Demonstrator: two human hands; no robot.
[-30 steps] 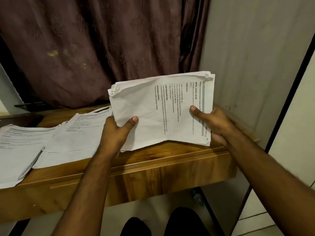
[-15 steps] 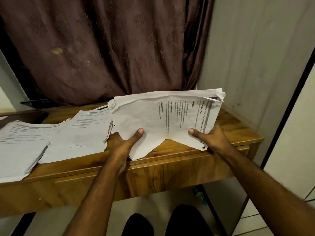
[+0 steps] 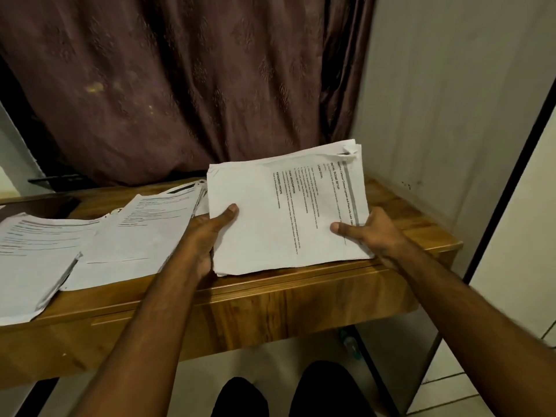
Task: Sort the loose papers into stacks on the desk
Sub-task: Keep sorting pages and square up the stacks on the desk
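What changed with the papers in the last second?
The bundle of papers, held up a second ago, has come down flat toward the right end of the desk. Left hand and right hand still grip its sides. The two stacks on the left stayed put.

Brown curtain (image 3: 180,85), floor bottle (image 3: 349,344)

Dim room: brown patterned curtain (image 3: 180,85) beside grey wall (image 3: 445,100).
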